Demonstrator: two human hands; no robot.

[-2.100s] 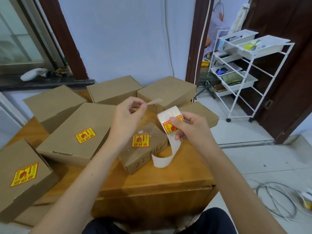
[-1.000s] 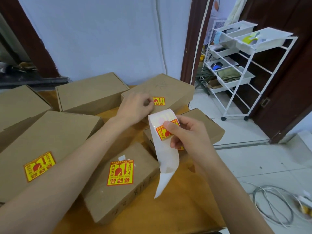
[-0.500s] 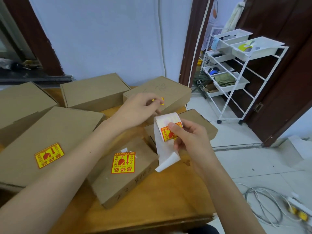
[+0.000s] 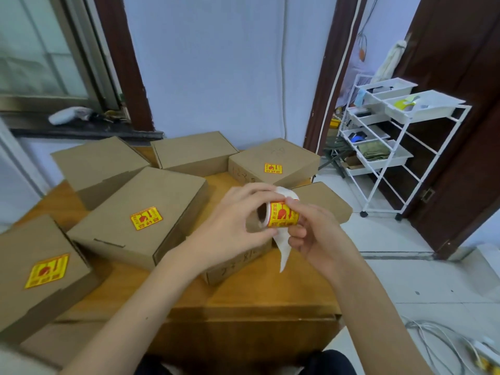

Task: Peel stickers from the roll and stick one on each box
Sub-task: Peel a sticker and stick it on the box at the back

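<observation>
I have the sticker roll [image 4: 280, 213] raised above the wooden surface [image 4: 270, 293], both hands on it. My left hand [image 4: 232, 226] wraps its grip around the roll's left end, thumb beneath and fingers [image 4: 259, 194] curled over the top. My right hand [image 4: 315, 234] pinches at the roll's right edge, where a yellow-and-red sticker faces me; whether that fingertip has a corner lifted, I cannot tell. A strip of white backing paper [image 4: 284, 253] hangs down from the roll between my hands.

Directly behind the roll sits a box with a sticker on its lid [image 4: 273, 165]. Just right of the roll and behind my right hand is a bare box [image 4: 324, 197]. Under the roll, mostly hidden by my left hand, is a small box with handwriting on its side [image 4: 238, 263]. Left of the roll lies a large stickered box [image 4: 140, 215], and further left another stickered box [image 4: 40, 269]. Two unlabelled boxes [image 4: 102, 161] [image 4: 192, 152] stand behind and left of the roll.
</observation>
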